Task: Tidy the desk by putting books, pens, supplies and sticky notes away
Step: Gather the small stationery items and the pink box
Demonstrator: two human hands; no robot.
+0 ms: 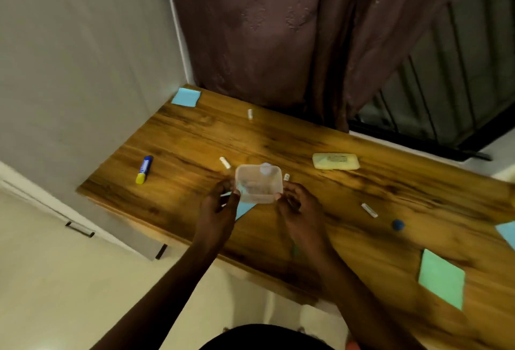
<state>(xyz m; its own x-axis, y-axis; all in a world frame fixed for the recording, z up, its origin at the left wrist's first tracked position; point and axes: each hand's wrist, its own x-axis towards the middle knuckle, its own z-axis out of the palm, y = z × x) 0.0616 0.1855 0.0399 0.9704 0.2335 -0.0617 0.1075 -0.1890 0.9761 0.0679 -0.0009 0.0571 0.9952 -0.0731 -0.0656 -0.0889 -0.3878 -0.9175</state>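
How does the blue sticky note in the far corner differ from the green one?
Colour: the blue sticky note against the green sticky note. Place: the blue one sits at the far left corner of the desk, the green one near the front right. Both lie flat, untouched.

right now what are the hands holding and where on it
The clear plastic container, held by both: the left hand grips its left wall, the right hand its right wall.
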